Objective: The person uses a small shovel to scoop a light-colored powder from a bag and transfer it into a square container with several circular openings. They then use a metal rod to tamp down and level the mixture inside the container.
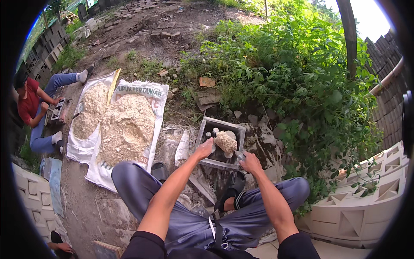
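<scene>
Right hand (250, 163) grips a trowel (240, 156), its beige load (226, 142) left of that hand, over the grey box (224, 121); left hand (204, 149) beside the load, whether holding anything I cannot tell

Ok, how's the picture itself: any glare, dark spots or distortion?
Head view: the sky at upper right is blown out white; head view: shadow darkens the inside of the grey box, so fine detail there is hard to read; head view: the pale blocks at lower right bow with the fisheye; head view: left hand and right hand show clear outlines.
</scene>
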### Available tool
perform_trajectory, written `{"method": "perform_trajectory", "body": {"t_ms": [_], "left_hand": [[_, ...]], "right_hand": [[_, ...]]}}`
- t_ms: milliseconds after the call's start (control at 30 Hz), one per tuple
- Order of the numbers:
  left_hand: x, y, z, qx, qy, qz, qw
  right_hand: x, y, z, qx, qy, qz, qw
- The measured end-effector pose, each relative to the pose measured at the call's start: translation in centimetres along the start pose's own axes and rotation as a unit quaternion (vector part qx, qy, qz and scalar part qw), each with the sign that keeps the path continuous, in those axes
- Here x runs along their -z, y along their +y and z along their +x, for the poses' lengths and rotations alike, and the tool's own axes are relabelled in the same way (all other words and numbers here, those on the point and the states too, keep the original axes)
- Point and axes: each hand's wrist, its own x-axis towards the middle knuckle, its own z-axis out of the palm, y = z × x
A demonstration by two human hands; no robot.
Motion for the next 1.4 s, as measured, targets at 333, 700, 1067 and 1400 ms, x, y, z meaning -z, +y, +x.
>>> {"method": "perform_trajectory", "body": {"t_ms": [333,700,1067,1400], "left_hand": [[-0.6,-1.0,0.2,-0.101,0.034,-0.005,0.994],[1.5,-1.9,0.4,-0.042,0.152,-0.072,0.985],[2.3,-3.3,-2.3,-0.078,0.188,-0.04,0.978],[1.9,-3.8,-2.9,-0.107,0.204,-0.012,0.973]], "right_hand": [[1.2,-1.0,0.6,-0.012,0.011,-0.024,1.0],[1.2,3.2,0.6,0.014,-0.019,0.191,0.981],[0.6,2.7,2.4,0.159,-0.013,0.101,0.982],[1.3,3.0,3.5,0.151,-0.034,0.0,0.988]]}}
